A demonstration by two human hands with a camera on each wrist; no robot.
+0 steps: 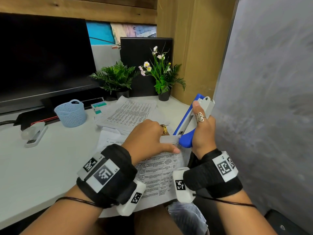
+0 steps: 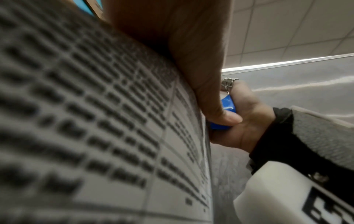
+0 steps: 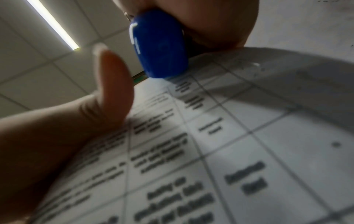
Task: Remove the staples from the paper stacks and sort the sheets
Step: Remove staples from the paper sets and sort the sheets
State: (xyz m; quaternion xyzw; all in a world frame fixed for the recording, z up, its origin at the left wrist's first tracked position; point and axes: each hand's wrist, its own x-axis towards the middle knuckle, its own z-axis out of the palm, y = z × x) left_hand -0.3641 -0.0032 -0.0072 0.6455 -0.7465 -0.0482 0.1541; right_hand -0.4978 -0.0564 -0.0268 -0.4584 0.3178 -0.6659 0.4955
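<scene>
A stapled paper stack (image 1: 159, 172) printed with a table lies over the desk's front edge. My left hand (image 1: 167, 143) pinches its far right corner, thumb on top and fingers curled. My right hand (image 1: 199, 126) grips a blue and grey stapler (image 1: 191, 119) tilted up, its blue lower end touching that corner. In the left wrist view the thumb (image 2: 201, 75) lies on the paper (image 2: 95, 121) beside the stapler (image 2: 228, 104). The right wrist view shows the stapler's blue end (image 3: 161, 45) on the sheet (image 3: 229, 136). No staple is visible.
More printed sheets (image 1: 128, 112) lie behind the stack. On the desk to the left are a white stapler (image 1: 34, 134), a blue basket (image 1: 71, 112) and a small staple box (image 1: 99, 106). Two potted plants (image 1: 116, 78) and a monitor (image 1: 42, 56) stand behind. A grey partition (image 1: 264, 82) closes the right.
</scene>
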